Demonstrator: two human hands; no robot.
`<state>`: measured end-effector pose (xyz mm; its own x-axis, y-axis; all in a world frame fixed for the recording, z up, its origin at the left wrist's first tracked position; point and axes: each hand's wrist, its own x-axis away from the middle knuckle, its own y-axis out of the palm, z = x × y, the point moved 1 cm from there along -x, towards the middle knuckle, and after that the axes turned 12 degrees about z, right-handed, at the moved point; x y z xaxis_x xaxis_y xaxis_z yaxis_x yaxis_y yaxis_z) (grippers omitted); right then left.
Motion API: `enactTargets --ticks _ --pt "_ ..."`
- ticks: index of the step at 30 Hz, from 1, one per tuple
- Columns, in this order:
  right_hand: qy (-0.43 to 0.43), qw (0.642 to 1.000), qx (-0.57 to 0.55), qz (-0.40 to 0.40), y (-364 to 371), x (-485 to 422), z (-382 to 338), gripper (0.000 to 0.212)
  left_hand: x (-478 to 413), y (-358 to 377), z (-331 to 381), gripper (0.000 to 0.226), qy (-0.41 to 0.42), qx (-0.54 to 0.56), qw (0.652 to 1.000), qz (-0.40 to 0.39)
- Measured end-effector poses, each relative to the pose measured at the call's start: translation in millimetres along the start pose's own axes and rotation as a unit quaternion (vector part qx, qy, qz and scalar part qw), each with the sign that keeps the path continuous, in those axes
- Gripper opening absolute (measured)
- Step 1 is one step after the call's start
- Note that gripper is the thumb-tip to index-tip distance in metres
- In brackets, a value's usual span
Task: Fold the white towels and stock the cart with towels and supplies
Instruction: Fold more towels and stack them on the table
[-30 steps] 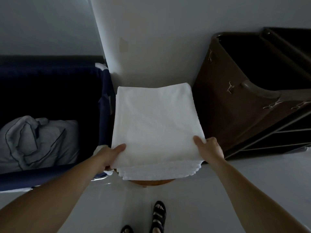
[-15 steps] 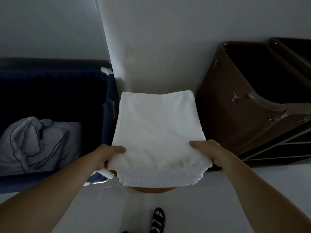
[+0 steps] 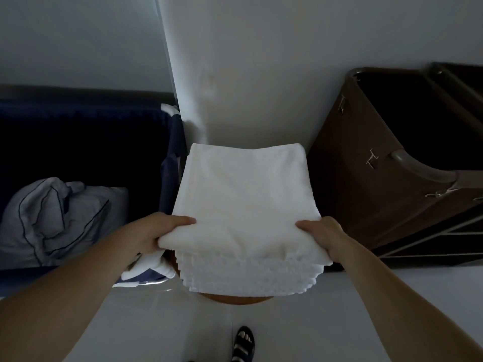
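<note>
A stack of folded white towels (image 3: 245, 199) lies on a round wooden stool (image 3: 236, 300), of which only the front rim shows. My left hand (image 3: 154, 233) grips the near left corner of the stack, thumb on top and fingers underneath. My right hand (image 3: 322, 236) grips the near right corner the same way. The top layers are lifted a little at the near edge, above the scalloped edges of the lower towels (image 3: 251, 278).
A dark blue linen bin (image 3: 172, 163) at the left holds a crumpled pale sheet (image 3: 57, 218). A brown cart with a fabric bag (image 3: 371, 178) and shelves (image 3: 444, 244) stands at the right. A white wall rises behind. My sandalled foot (image 3: 244, 343) stands on the pale floor.
Both hands slid from resting at the stack's near corners to gripping them, fingers underneath. The near edge of the top towels has risen slightly. The camera tilted down a little.
</note>
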<state>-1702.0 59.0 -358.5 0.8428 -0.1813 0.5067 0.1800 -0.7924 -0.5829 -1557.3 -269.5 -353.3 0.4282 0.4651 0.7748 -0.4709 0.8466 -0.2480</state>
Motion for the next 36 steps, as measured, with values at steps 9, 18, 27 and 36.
enactTargets --ticks 9,18,27,36 --pt "-0.211 0.961 -0.136 0.117 -45 4 -124 0.041 54 -1 131 0.016 0.199 0.142 0.969 -0.018" --pt "-0.240 0.947 -0.139 0.164 -59 -1 -128 0.058 32 -2 115 0.018 0.184 0.178 0.966 -0.037" --pt "-0.076 0.991 0.046 0.105 14 -24 18 0.058 -52 39 -28 0.042 0.032 -0.001 0.995 0.096" --pt "-0.139 0.984 0.066 0.092 -1 -20 -17 0.047 -60 45 -32 0.054 0.195 -0.148 0.943 0.225"
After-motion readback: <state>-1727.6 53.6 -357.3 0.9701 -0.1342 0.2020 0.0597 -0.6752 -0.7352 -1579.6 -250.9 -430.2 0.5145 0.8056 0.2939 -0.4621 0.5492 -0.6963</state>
